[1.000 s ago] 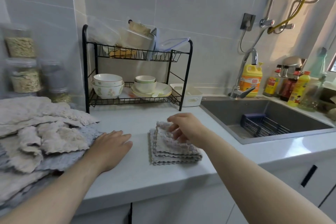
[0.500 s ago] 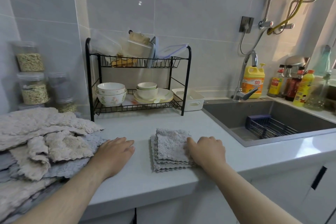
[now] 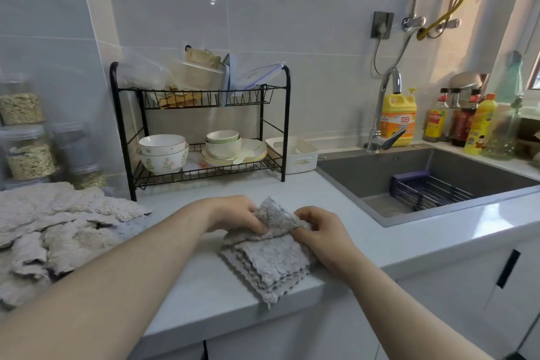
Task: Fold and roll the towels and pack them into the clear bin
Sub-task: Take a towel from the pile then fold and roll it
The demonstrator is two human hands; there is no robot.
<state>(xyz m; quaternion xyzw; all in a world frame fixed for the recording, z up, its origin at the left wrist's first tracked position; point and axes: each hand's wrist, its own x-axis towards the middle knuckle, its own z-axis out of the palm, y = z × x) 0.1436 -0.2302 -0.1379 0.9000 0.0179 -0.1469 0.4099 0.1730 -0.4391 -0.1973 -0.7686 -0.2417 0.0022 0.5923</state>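
Note:
A folded grey towel (image 3: 270,263) lies on the white counter near its front edge, one corner hanging slightly over. Its far edge is lifted and curled back toward me. My left hand (image 3: 236,213) pinches that raised edge from the left, and my right hand (image 3: 324,235) pinches it from the right. A loose pile of grey and beige towels (image 3: 52,231) lies on the counter at the left. No clear bin shows in the head view.
A black two-tier dish rack (image 3: 201,131) with bowls and plates stands at the back, a white basket (image 3: 295,153) beside it. The sink (image 3: 423,181) with a blue rack is at the right, bottles behind it. Jars (image 3: 26,137) stand at the far left.
My left hand moved from the counter beside the pile onto the folded towel. Both hands took hold of its far edge and lifted it, and the towel turned at an angle.

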